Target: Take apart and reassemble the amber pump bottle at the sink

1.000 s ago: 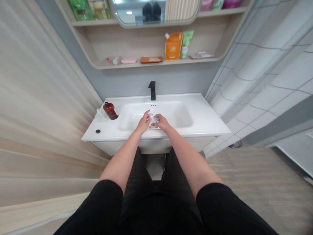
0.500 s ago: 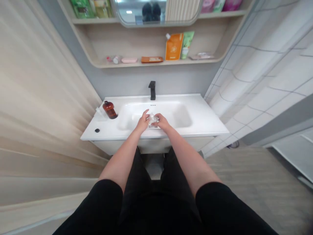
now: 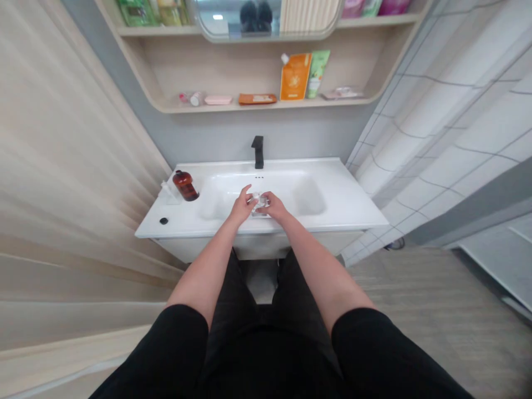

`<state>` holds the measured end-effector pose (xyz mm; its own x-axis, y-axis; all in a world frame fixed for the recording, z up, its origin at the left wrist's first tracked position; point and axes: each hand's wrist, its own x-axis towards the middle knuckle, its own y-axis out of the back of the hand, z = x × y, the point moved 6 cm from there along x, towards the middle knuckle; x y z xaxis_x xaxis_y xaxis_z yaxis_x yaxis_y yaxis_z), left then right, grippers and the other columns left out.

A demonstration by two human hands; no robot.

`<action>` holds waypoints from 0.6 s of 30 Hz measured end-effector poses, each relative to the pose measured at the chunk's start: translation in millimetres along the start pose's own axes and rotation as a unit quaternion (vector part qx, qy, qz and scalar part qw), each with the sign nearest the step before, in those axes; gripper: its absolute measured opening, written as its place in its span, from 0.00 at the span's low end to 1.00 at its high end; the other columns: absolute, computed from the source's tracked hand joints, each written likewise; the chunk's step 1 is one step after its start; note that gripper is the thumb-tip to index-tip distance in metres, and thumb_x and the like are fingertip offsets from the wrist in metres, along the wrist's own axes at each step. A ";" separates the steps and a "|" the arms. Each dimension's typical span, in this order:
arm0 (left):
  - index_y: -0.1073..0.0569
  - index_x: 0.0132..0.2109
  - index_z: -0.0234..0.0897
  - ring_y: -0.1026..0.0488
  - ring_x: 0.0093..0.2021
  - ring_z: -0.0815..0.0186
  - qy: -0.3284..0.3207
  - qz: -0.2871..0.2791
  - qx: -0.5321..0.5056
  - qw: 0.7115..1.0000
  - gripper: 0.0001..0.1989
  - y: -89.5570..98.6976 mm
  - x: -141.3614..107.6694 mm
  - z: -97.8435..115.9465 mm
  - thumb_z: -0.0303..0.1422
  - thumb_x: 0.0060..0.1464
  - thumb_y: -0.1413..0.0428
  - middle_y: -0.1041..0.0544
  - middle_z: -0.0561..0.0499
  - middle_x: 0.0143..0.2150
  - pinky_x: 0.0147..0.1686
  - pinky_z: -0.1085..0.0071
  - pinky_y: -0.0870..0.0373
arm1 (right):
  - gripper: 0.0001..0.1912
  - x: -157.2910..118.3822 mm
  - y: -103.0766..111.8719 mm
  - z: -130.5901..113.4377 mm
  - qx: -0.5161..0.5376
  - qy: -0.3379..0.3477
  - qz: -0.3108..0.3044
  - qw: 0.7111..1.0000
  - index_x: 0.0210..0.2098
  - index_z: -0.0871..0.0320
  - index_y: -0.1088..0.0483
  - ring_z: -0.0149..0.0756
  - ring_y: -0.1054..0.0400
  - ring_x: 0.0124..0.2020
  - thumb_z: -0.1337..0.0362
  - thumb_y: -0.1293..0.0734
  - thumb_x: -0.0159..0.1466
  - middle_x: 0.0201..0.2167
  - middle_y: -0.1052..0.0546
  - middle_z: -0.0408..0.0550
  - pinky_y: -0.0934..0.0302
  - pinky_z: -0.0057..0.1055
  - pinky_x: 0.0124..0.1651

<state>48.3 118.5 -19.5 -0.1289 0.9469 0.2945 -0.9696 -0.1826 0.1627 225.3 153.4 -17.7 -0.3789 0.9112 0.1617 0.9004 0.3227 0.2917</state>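
Over the front part of the white sink (image 3: 311,195), a small clear container (image 3: 261,204) is between my two hands. My right hand (image 3: 274,207) has its fingers wrapped round the container's right side. My left hand (image 3: 243,206) touches its left side near the top, with thumb and fingertips closed in and one finger raised. Its exact parts are too small to tell. A brown bottle (image 3: 185,186) without a cap stands on the counter to the left, and a small black cap (image 3: 163,220) lies nearer the front edge.
A black faucet (image 3: 258,152) rises behind the sink. A clear bottle (image 3: 169,193) stands beside the brown one. Above, a shelf (image 3: 224,109) holds an orange pouch (image 3: 295,77), a green tube (image 3: 317,74) and small packages. A curtain (image 3: 83,183) hangs at the left.
My left thumb and fingers have shifted slightly at the top of the clear container. My right hand keeps its hold. The whole view has moved a little.
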 end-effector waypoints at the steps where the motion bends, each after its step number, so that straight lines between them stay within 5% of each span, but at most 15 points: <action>1: 0.34 0.76 0.40 0.15 0.53 0.53 -0.002 -0.001 -0.013 1.000 0.41 -0.3 0.1 0.4 0.39 0.59 0.32 0.12 0.43 0.53 0.61 0.54 0.23 | 0.34 0.3 0.1 0.6 0.005 0.001 0.003 1.000 0.47 0.50 0.30 0.40 0.28 0.40 0.55 0.17 0.43 0.40 0.22 0.39 0.31 0.38 0.47; 6: 0.25 0.67 0.41 0.17 0.54 0.54 -0.008 0.014 0.000 1.000 0.39 0.8 -1.0 3.9 0.38 0.49 0.25 0.14 0.43 0.54 0.57 0.57 0.22 | 0.35 1.7 -1.9 4.8 0.009 0.004 -0.009 1.000 0.49 0.49 0.29 0.41 0.28 0.40 0.54 0.17 0.44 0.40 0.22 0.38 0.29 0.38 0.46; 11: 0.16 0.45 0.39 0.18 0.43 0.57 0.028 0.034 0.050 0.998 0.20 7.6 -2.6 3.2 0.44 0.48 0.26 0.14 0.48 0.41 0.50 0.59 0.22 | 0.36 3.5 -4.8 5.8 0.008 0.032 -0.026 0.999 0.48 0.49 0.28 0.40 0.27 0.41 0.57 0.15 0.41 0.43 0.20 0.39 0.29 0.39 0.51; 18: 0.12 0.49 0.37 0.16 0.49 0.52 0.012 -0.028 -0.007 1.000 0.21 2.1 -0.9 9.8 0.47 0.55 0.30 0.11 0.43 0.49 0.57 0.55 0.22 | 0.37 4.9 -6.1 10.4 0.031 0.019 -0.020 0.999 0.50 0.50 0.27 0.42 0.25 0.42 0.55 0.15 0.43 0.44 0.19 0.40 0.28 0.40 0.51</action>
<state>48.4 114.6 -10.2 -0.0794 0.9615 0.2631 -0.9780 -0.1262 0.1659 220.2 158.6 -28.4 -0.4223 0.8870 0.1867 0.8952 0.3757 0.2399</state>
